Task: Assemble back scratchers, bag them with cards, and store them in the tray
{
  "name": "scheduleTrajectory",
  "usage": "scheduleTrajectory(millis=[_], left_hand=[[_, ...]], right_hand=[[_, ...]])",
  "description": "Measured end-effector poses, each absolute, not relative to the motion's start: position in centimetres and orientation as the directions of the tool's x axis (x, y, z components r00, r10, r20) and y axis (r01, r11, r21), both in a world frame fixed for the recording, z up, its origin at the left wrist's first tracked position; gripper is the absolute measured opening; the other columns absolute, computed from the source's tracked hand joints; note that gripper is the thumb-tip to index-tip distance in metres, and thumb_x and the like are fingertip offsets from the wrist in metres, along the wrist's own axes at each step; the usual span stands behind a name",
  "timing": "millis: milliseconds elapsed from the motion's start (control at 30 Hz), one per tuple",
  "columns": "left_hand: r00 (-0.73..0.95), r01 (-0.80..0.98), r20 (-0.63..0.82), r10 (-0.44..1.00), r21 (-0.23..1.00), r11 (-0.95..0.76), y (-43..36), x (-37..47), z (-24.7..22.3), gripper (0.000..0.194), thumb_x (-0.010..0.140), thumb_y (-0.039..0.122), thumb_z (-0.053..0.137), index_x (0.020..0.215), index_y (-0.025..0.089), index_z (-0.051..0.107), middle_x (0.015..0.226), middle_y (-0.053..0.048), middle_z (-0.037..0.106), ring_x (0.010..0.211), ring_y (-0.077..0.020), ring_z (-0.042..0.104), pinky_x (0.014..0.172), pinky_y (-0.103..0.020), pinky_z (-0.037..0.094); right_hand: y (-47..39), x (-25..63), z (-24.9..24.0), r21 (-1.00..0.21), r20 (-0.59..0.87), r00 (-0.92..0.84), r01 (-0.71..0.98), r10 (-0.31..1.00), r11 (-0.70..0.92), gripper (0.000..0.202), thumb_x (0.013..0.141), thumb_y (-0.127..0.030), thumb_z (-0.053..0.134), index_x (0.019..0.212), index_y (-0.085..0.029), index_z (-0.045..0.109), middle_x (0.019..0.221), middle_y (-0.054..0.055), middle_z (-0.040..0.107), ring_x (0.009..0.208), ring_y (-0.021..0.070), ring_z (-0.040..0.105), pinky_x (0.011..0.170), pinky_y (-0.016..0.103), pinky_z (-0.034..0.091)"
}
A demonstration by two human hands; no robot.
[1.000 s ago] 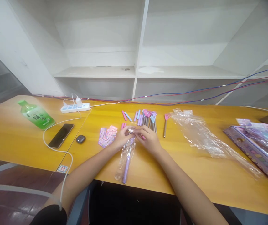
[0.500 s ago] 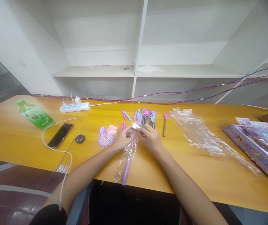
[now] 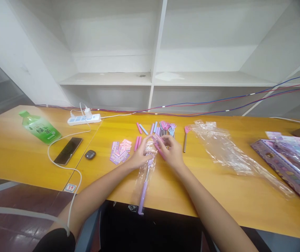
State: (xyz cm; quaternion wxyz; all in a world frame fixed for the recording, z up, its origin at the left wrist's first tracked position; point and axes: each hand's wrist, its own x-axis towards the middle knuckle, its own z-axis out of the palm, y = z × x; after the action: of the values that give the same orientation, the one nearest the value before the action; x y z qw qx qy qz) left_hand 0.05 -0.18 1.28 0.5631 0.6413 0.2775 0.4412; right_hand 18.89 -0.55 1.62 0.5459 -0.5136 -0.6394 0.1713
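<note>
A purple back scratcher (image 3: 143,196) lies inside a clear plastic bag (image 3: 138,182), its handle end reaching past the table's front edge. My left hand (image 3: 141,154) is closed on the top end of the bag, near the scratcher's head. In my right hand (image 3: 173,151), a small pink printed card (image 3: 157,138) is pinched between the fingers, right at the bag's mouth. Just beyond my hands lie several back scratchers (image 3: 171,131) with pink, purple and blue hand-shaped heads. Loose pink handle sleeves (image 3: 137,143) and a pile of printed cards (image 3: 119,152) are left of them.
A single pink scratcher (image 3: 185,139) and several empty clear bags (image 3: 218,143) lie to the right, with a purple printed box (image 3: 278,164) beyond. On the left are a green bottle (image 3: 40,127), phone (image 3: 68,151), black earbud case (image 3: 90,154) and power strip (image 3: 84,119).
The card at the bag's mouth has turned from its white side to its pink printed side. The bag with the scratcher has shifted slightly toward me.
</note>
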Motion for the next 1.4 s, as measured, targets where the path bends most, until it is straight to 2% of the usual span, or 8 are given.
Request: scheduleTrajectory(millis=[100, 200, 400, 533, 733, 1000, 1167, 1400], left_hand=[[0.493, -0.164, 0.229, 0.839, 0.972, -0.169, 0.1, 0.0, 1.5, 0.091, 0.075, 0.015, 0.073, 0.16, 0.033, 0.043, 0.168, -0.008, 0.039, 0.131, -0.0311, 0.058, 0.103, -0.039, 0.051], [0.477, -0.205, 0.204, 0.855, 0.972, -0.118, 0.4, -0.1, 1.6, 0.083, 0.076, 0.017, 0.075, 0.154, 0.032, 0.052, 0.163, -0.007, 0.048, 0.136, -0.0303, 0.055, 0.109, -0.04, 0.046], [0.492, -0.358, 0.098, 0.865, 0.929, 0.098, 0.6, 0.1, 1.9, 0.064, 0.075, 0.018, 0.075, 0.139, 0.027, 0.068, 0.15, -0.008, 0.061, 0.111, -0.0232, 0.065, 0.103, -0.039, 0.047], [0.507, -0.441, 0.074, 0.859, 0.878, 0.185, 0.6, 0.1, 2.0, 0.055, 0.076, 0.019, 0.069, 0.13, 0.019, 0.073, 0.146, -0.014, 0.063, 0.113, -0.0278, 0.067, 0.102, -0.042, 0.049], [0.515, -0.501, 0.065, 0.855, 0.832, 0.239, 0.7, 0.1, 2.2, 0.051, 0.077, 0.021, 0.065, 0.126, 0.013, 0.075, 0.137, -0.017, 0.07, 0.124, -0.0344, 0.065, 0.108, -0.048, 0.046], [0.518, -0.569, 0.044, 0.854, 0.764, 0.305, 0.9, 0.0, 2.3, 0.052, 0.079, 0.025, 0.06, 0.127, 0.011, 0.073, 0.137, -0.016, 0.071, 0.137, -0.0339, 0.059, 0.12, -0.049, 0.037], [0.53, -0.585, 0.042, 0.847, 0.742, 0.329, 0.8, -0.1, 2.5, 0.053, 0.078, 0.025, 0.059, 0.127, 0.009, 0.072, 0.133, -0.017, 0.072, 0.132, -0.0353, 0.063, 0.118, -0.052, 0.039], [0.51, -0.593, 0.036, 0.859, 0.738, 0.321, 0.7, -0.1, 2.6, 0.056, 0.079, 0.028, 0.057, 0.13, 0.011, 0.07, 0.136, -0.016, 0.071, 0.131, -0.0341, 0.062, 0.117, -0.053, 0.042]], right_hand=[[-0.2, 19.1, 1.5, -0.844, 0.454, 0.147, 0.386, 0.879, 0.372, 0.031, 0.096, -0.054, 0.067, 0.101, -0.023, 0.066, 0.092, 0.005, 0.074, 0.072, 0.0191, 0.067, 0.068, 0.033, 0.052], [0.0, 19.1, 1.5, -0.89, 0.397, 0.162, 0.31, 0.904, 0.335, 0.037, 0.092, -0.059, 0.069, 0.1, -0.023, 0.066, 0.089, 0.004, 0.074, 0.071, 0.0193, 0.068, 0.067, 0.033, 0.052], [0.1, 18.8, 1.3, -0.921, 0.357, 0.185, 0.231, 0.915, 0.313, 0.037, 0.09, -0.059, 0.072, 0.096, -0.023, 0.066, 0.085, 0.003, 0.071, 0.072, 0.0183, 0.067, 0.069, 0.032, 0.054], [0.3, 18.9, 0.9, -0.901, 0.416, 0.241, 0.238, 0.877, 0.362, 0.038, 0.089, -0.059, 0.073, 0.094, -0.022, 0.067, 0.09, 0.005, 0.071, 0.075, 0.0181, 0.066, 0.069, 0.032, 0.058], [0.5, 18.7, 1.2, -0.956, 0.281, 0.197, -0.031, 0.939, 0.293, 0.044, 0.079, -0.061, 0.082, 0.093, -0.024, 0.063, 0.086, 0.005, 0.074, 0.072, 0.0226, 0.074, 0.071, 0.04, 0.065], [0.5, 19.3, 0.9, -0.872, 0.434, 0.126, 0.308, 0.892, 0.381, 0.03, 0.09, -0.052, 0.073, 0.094, -0.022, 0.071, 0.092, 0.006, 0.075, 0.079, 0.0205, 0.07, 0.075, 0.036, 0.059], [0.4, 19.3, 0.9, -0.852, 0.469, 0.121, 0.32, 0.875, 0.413, 0.031, 0.091, -0.047, 0.074, 0.109, -0.022, 0.068, 0.096, 0.006, 0.075, 0.082, 0.0208, 0.069, 0.074, 0.035, 0.058], [0.0, 19.5, 1.4, -0.761, 0.535, 0.003, 0.437, 0.845, 0.48, 0.02, 0.097, -0.04, 0.066, 0.108, -0.024, 0.071, 0.099, 0.006, 0.071, 0.08, 0.0191, 0.066, 0.077, 0.035, 0.057]])
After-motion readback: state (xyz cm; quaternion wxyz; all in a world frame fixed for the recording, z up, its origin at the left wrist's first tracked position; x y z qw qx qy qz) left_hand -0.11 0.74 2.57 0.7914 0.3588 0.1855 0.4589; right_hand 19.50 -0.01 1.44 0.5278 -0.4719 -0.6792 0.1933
